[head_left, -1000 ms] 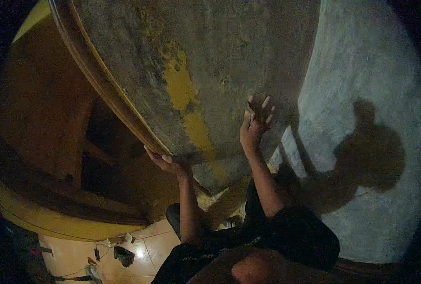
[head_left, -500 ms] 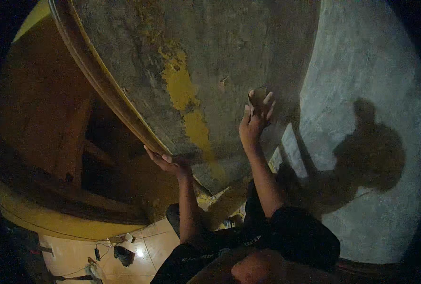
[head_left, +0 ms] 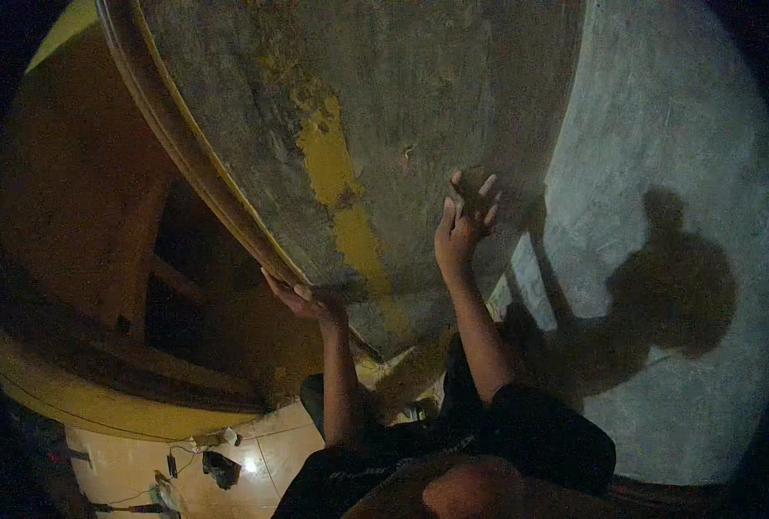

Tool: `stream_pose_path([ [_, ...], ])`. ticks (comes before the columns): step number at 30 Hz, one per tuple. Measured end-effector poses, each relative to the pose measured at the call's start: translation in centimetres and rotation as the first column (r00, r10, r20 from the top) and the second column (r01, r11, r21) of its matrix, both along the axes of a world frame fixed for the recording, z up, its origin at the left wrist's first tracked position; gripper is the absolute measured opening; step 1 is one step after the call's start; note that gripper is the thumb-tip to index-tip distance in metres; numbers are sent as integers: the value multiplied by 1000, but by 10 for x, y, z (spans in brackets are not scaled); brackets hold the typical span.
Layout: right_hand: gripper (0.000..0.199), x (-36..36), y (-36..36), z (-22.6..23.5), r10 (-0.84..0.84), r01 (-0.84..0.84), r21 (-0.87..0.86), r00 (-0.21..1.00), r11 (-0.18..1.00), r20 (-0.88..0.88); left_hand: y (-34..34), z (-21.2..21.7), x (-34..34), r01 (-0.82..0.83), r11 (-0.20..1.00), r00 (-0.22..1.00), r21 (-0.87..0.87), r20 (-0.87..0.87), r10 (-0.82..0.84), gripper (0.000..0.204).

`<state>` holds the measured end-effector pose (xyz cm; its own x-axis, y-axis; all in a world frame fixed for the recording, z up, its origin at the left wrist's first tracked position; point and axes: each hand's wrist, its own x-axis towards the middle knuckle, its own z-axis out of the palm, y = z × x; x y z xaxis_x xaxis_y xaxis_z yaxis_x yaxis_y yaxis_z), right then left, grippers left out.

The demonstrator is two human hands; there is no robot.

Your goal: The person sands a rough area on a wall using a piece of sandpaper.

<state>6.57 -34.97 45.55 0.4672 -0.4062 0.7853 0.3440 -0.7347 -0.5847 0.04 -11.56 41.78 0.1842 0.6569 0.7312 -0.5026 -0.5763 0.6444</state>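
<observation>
In front of me is a grey, rough wall (head_left: 419, 86) with a patch of yellow paint (head_left: 328, 156) running down it. My right hand (head_left: 460, 232) is raised to this wall, its fingers spread around a dark, flat piece of sandpaper (head_left: 472, 187) that they hold against the surface. My left hand (head_left: 305, 303) rests at the wall's left edge, against the lower part of a brown wooden frame (head_left: 196, 177). Its fingers are stretched out along the frame, with the thumb toward the wall, and I see nothing held in it.
A paler wall (head_left: 670, 112) on the right carries my shadow. Left of the frame is a dark reddish-brown area with a wooden bar (head_left: 176, 278). Below, on the tiled floor (head_left: 280, 445), lie a dark bag-like bundle (head_left: 221, 470), a small black device (head_left: 172, 465) and thin cable.
My right hand has slid slightly down the wall with the sandpaper. My left hand stays at the frame. The view has shifted a little.
</observation>
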Motion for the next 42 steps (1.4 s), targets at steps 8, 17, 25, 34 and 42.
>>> stream_pose_path([
  [8,43,-10,5,5,-3,-1,-52,997,999,-83,-2,9,-10,-58,998,995,5,-87,58,77],
  [17,42,-12,10,9,1,-1,8,995,1000,-104,-2,13,-11,-2,1000,993,-26,-118,-1,77],
  [25,41,-5,6,6,32,-31,18,999,999,-23,-13,14,-13,22,1000,995,-16,-94,-23,72],
  [34,41,2,6,11,33,-34,32,999,999,27,-13,12,-8,26,999,996,-42,-82,-30,74],
  [42,43,-2,15,19,-6,7,26,999,1000,-35,5,-1,-5,36,997,995,-68,-86,-42,76],
])
